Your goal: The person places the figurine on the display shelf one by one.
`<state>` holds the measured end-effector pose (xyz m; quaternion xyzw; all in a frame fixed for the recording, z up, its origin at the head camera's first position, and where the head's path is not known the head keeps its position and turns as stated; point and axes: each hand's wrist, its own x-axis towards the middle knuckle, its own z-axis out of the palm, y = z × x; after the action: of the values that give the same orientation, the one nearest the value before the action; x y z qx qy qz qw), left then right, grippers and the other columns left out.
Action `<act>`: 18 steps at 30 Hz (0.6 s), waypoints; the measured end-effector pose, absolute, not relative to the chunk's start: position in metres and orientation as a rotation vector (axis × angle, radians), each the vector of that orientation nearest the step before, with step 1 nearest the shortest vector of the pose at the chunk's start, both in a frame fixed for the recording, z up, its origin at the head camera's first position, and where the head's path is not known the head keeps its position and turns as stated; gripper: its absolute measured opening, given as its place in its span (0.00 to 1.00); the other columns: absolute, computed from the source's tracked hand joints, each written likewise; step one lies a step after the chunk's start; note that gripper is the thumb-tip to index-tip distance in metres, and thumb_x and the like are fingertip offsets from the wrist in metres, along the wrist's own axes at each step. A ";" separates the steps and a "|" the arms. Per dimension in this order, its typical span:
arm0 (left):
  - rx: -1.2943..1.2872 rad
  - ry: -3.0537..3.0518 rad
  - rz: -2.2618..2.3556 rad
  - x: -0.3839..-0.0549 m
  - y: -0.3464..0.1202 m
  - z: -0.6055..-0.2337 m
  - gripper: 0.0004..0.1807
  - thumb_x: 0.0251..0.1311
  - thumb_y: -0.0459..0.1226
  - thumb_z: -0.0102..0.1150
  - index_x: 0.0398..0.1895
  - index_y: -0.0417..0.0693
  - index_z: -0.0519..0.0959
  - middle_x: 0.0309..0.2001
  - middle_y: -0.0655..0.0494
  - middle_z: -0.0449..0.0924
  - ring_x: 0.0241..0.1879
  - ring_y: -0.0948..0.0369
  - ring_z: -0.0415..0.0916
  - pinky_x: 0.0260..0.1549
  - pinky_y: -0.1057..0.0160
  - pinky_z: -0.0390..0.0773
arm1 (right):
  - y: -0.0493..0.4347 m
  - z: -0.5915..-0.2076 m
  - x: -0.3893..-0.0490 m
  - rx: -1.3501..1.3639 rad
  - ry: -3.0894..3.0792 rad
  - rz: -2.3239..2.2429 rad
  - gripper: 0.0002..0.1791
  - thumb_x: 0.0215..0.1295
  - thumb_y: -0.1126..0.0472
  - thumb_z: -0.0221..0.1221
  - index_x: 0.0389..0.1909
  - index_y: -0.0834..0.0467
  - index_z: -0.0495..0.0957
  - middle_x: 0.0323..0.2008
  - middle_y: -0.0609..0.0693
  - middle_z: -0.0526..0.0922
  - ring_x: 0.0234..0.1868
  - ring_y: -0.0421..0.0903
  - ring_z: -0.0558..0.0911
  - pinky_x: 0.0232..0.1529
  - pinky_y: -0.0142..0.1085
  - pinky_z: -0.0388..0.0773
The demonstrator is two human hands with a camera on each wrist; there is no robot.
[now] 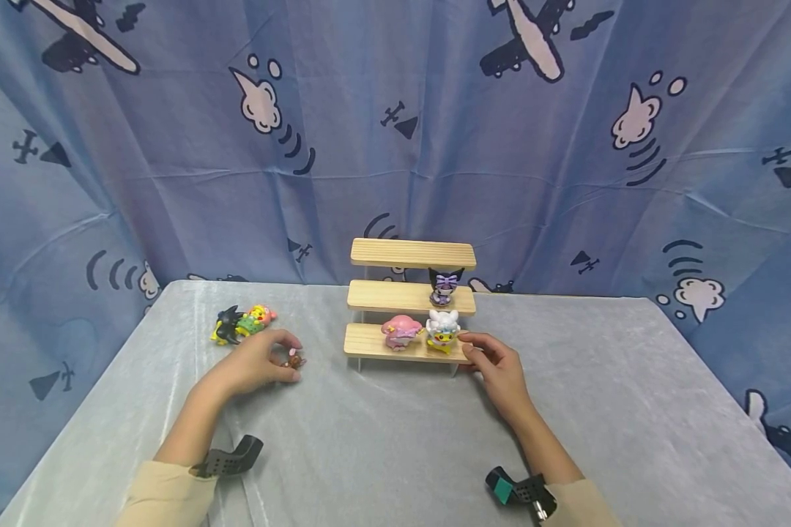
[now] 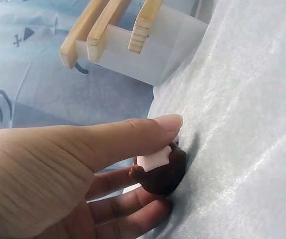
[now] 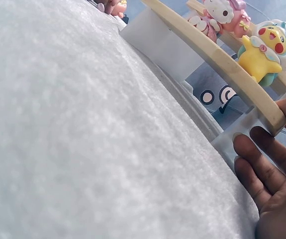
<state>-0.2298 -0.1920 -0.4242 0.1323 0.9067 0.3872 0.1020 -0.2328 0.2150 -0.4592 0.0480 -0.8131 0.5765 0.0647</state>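
Note:
My left hand (image 1: 258,360) is low over the cloth at the left, pinching a small brown figurine (image 2: 163,172) with a pale patch between thumb and fingers. The figurine lies right at the cloth surface. At the right end of a three-tier wooden display stand (image 1: 411,253), my right hand (image 1: 499,372) grips the bottom board, with fingers curled below its edge in the right wrist view. That board carries a pink figurine (image 1: 402,332) and, closest to the right hand, a yellow figurine in a white hood (image 1: 443,331). A black-and-purple figurine (image 1: 444,286) stands on the middle board.
Beyond the left hand, a black-and-yellow figurine (image 1: 227,326) and a green one with a pink-and-yellow head (image 1: 255,320) lie close together. Grey-white cloth (image 1: 382,439) covers the table. A blue patterned curtain (image 1: 369,146) hangs close behind the stand.

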 end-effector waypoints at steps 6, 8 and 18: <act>0.362 2.677 1.152 -0.229 -0.192 -0.422 0.26 0.50 0.37 0.77 0.51 0.38 0.78 0.40 0.49 0.83 0.31 0.62 0.76 0.32 0.64 0.77 | 0.216 -0.460 -0.233 0.158 -2.451 1.740 0.16 0.76 0.59 0.56 0.55 0.66 0.80 0.57 0.62 0.82 0.40 0.32 0.83 0.40 0.30 0.85; 0.372 2.679 1.153 -0.230 -0.192 -0.423 0.26 0.50 0.37 0.77 0.50 0.37 0.77 0.40 0.49 0.83 0.33 0.62 0.77 0.33 0.65 0.77 | 0.216 -0.460 -0.233 0.161 -2.449 1.742 0.16 0.76 0.59 0.56 0.55 0.66 0.80 0.57 0.62 0.82 0.40 0.32 0.83 0.40 0.30 0.85; 0.346 2.674 1.189 -0.230 -0.192 -0.424 0.26 0.49 0.36 0.78 0.47 0.37 0.75 0.39 0.48 0.83 0.35 0.61 0.79 0.35 0.63 0.80 | 0.216 -0.461 -0.234 0.163 -2.446 1.745 0.16 0.76 0.59 0.56 0.54 0.66 0.80 0.56 0.62 0.82 0.40 0.32 0.83 0.40 0.31 0.86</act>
<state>-0.2298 -0.1918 -0.4239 0.1167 0.9032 0.4015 0.0973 -0.2339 0.2157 -0.4606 0.0539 -0.8112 0.5785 0.0662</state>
